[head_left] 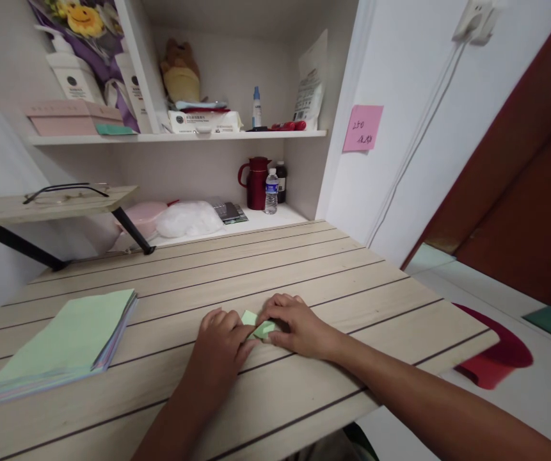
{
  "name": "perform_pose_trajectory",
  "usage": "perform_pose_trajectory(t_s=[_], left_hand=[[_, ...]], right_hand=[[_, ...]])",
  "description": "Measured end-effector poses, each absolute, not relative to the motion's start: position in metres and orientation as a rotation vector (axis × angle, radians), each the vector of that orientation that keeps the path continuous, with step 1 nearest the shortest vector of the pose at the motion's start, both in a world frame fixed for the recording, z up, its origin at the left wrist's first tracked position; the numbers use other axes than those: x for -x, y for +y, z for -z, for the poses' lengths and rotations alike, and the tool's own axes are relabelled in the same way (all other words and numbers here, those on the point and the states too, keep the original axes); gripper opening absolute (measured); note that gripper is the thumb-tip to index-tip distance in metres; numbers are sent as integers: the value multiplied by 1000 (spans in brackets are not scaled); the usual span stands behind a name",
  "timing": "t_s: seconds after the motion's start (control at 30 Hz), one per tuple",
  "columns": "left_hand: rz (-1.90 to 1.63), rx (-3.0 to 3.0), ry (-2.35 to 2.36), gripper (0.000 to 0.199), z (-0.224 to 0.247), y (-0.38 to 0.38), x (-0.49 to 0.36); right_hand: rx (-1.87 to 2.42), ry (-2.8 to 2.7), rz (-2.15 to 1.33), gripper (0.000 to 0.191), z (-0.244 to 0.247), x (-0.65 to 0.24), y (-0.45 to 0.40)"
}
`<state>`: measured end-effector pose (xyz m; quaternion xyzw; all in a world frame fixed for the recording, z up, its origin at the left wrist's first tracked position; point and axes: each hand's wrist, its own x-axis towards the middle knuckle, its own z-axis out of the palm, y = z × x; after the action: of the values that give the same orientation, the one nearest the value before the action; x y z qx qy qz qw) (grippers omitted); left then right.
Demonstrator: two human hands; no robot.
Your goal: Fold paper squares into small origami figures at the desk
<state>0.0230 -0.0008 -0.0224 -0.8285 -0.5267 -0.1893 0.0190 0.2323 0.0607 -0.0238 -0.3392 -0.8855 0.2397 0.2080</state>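
A small folded green paper [264, 330] is on the near middle part of the striped table [333, 269], between the two hands. The left hand [220, 346] pinches its left side between thumb and forefinger, the other fingers curled in. The right hand [299, 323] holds the right side the same way, thumb on the near side and forefinger on the far side. The fingers hide much of the paper, so how its layers lie underneath cannot be told.

The piece looks small and light, so the likeliest trouble is a crease landing off line, if one hand pulls harder than the other or a fingertip slides. Pressing before the edges meet could set a crooked fold that would show afterwards; tugging at a tight corner could tear it. If both hands let go at once, the folds might spring open.

To the left, a stack of coloured paper [68, 333] with a green sheet on top lies well apart from the left hand. Its edges are slightly uneven, so a sweep of the left forearm could push the upper sheets askew
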Motion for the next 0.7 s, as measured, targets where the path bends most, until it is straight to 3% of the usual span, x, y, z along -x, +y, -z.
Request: perform_pose_trajectory(t_s=[0.1,0.37,0.7], left_hand=[[737,2624,-1769,21,23,0,-15],[924,2572,-1991,11,22,2,-10],[949,2471,-2144,17,22,2,-8]], right_hand=[[947,-2444,-668,16,25,-229,61],[1018,-2430,-662,12,25,-225,64],[1084,-2410,-621,13,27,-220,64]])
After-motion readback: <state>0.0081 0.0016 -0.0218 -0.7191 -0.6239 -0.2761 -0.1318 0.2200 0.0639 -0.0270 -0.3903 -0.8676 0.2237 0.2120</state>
